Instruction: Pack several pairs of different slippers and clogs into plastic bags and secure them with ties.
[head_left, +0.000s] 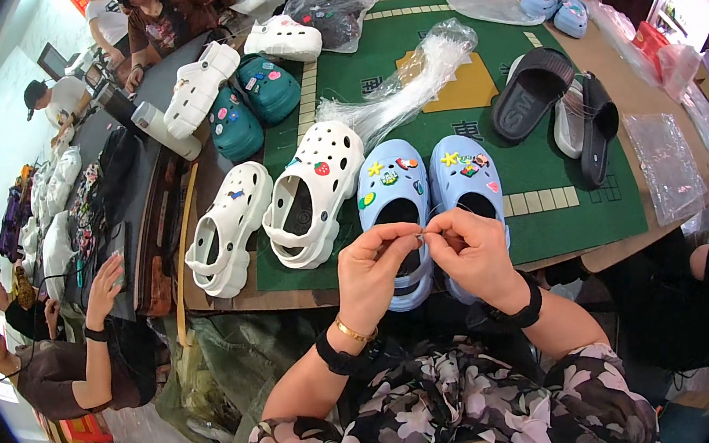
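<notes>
Above the heels of two light-blue clogs [391, 183] [466, 174], my left hand [375, 268] and my right hand [475, 251] meet with thumbs and forefingers pinched together. Between the fingertips is a thin clear strand, only faintly visible. Colourful charms, among them yellow stars, dot the tops of the blue clogs. Left of them stand two white clogs [316, 193] [231, 223], one bearing a strawberry charm. Farther up the table lies a bunch of clear thin strands [392, 97] partly in plastic wrapping.
Dark green clogs [269, 88], more white clogs [283, 39] and black slides [533, 93] sit around the green table mat [550, 228]. A clear plastic bag [663, 155] lies at the right edge. A grey bottle [166, 129] stands at left. Co-workers are at the left and far sides.
</notes>
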Action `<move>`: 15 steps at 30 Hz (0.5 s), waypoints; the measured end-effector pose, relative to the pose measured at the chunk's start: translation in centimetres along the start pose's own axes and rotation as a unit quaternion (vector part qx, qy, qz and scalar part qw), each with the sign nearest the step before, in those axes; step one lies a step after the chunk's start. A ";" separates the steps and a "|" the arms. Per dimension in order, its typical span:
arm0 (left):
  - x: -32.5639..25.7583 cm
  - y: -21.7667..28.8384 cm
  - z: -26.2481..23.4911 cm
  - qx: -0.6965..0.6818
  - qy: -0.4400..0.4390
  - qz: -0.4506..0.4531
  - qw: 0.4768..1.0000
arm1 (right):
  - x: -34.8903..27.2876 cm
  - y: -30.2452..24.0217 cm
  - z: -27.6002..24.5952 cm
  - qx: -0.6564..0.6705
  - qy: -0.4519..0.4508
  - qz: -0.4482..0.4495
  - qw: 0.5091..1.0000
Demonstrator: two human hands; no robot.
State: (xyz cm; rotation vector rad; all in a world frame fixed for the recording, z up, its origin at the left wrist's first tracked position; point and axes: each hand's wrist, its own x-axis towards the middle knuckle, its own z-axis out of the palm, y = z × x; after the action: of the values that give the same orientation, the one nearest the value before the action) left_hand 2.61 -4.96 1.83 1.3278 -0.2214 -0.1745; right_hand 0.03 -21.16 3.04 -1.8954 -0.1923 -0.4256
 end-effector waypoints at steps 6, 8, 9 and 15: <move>0.0 0.3 0.2 0.035 0.009 0.012 0.999 | 0.0 -0.5 0.2 -0.002 0.003 -0.014 1.000; -0.2 0.0 -0.1 0.063 0.007 0.018 0.998 | -0.1 -0.9 -0.1 -0.006 -0.004 -0.016 1.000; -0.3 1.1 0.5 0.122 0.015 -0.004 0.992 | -0.1 -0.7 -0.4 -0.020 -0.002 -0.013 1.000; -0.2 0.7 0.1 0.324 -0.007 0.268 0.907 | -0.1 -0.3 -1.3 0.022 -0.058 0.038 0.997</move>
State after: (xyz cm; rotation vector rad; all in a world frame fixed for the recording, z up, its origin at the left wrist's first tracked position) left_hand 2.36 -4.80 2.50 1.8661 -0.6907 0.3926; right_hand -0.40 -22.24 3.61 -1.8787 -0.2039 -0.2587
